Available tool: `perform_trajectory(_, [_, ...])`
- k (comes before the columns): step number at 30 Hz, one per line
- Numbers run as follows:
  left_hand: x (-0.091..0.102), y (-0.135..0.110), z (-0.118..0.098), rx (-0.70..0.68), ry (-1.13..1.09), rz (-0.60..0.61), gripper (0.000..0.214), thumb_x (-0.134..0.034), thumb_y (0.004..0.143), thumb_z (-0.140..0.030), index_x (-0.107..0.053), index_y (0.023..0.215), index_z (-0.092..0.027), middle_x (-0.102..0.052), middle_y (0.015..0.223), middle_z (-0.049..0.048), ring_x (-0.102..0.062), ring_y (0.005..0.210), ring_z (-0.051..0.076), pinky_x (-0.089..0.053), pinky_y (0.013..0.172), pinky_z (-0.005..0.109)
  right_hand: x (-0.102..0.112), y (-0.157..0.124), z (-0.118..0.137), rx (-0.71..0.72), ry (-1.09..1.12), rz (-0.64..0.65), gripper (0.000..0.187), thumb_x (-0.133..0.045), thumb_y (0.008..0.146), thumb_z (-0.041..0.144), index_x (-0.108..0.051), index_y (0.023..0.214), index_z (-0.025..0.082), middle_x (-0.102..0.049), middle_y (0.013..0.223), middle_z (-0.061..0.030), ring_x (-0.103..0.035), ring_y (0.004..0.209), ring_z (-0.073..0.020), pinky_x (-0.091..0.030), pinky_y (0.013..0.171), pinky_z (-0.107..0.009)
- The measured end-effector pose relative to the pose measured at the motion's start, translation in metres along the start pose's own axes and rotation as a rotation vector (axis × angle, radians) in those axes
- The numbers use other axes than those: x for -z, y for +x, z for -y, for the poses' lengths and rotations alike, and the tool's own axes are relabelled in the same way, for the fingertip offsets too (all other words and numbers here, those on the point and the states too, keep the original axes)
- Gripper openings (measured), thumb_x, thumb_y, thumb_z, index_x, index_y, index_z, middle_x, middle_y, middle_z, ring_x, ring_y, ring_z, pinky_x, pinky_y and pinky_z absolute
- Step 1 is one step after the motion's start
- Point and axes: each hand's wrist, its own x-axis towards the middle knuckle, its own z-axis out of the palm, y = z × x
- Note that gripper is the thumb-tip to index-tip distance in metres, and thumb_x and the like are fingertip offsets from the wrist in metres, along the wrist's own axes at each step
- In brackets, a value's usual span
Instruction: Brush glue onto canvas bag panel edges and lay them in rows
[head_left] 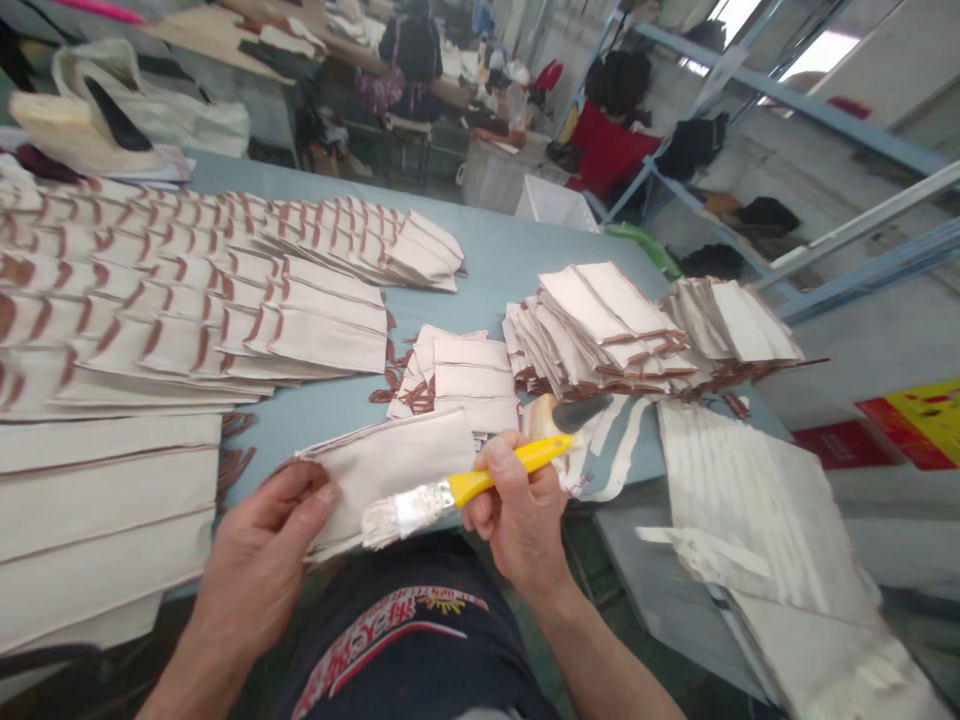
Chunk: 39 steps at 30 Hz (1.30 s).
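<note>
The left hand (266, 540) pinches one end of the panel (397, 455), at the table's (495, 240) near edge; the right hand (525, 515) is gripping the brush (466, 488), its bristles (397, 515) before the panel

A white bin (555, 203) stands by the far edge of the blue table (487, 238), with a red cloth (611, 145) and a dark bundle (694, 147) at the blue rack (847, 123) nearby. Farther back, a person (412, 45) in dark clothes is at a stool (409, 128). A pale bag (206, 115) lies far left; a yellow-and-red poster (926, 415) shows at right.
</note>
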Motion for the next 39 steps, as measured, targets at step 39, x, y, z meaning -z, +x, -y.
perform_trajectory(39, [-0.004,-0.011,0.021,0.1,-0.264,0.14,0.037,-0.087,0.087,-0.057,-0.086,0.096,-0.021,-0.076,0.082,0.0032,-0.066,0.072,0.021,-0.055,0.064,0.028,-0.035,0.0,-0.025,0.038,0.078,-0.103,0.052,-0.081,0.089,0.071,-0.057,0.077,0.025,-0.054,0.042,0.0102,-0.046,0.033,-0.0096,-0.045,0.038,-0.021])
